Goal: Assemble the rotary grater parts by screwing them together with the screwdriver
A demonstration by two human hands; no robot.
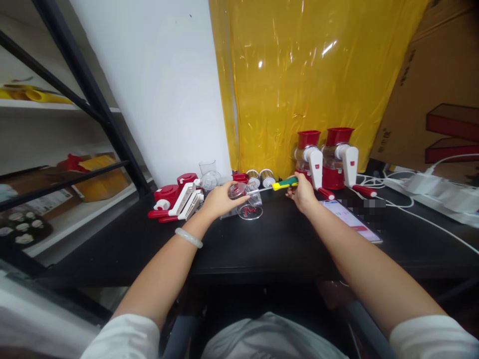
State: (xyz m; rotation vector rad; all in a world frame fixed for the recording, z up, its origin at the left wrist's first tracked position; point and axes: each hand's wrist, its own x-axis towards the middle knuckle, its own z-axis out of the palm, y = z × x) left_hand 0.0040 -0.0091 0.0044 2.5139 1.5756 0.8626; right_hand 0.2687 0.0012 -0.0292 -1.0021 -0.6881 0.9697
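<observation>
My left hand [221,200] is closed around a clear plastic grater housing [254,193] just above the black table. In my right hand [302,193] is a screwdriver [285,183] with a green and yellow handle, its shaft pointing left to the housing. Whether the tip touches the plastic is too small to tell. Below the housing lies a clear round dish [250,212] with small red pieces in it. Behind are two metal grating drums [267,177]. Left of my left hand stand another clear housing [209,177], red bases [166,195] and white cranks with red handles [183,200].
Two assembled red and white rotary graters [339,159] stand at the back right. A phone [352,221] lies beside my right forearm. White cables [396,194] and a power strip [445,195] occupy the right side. A black-framed shelf [75,75] borders the left.
</observation>
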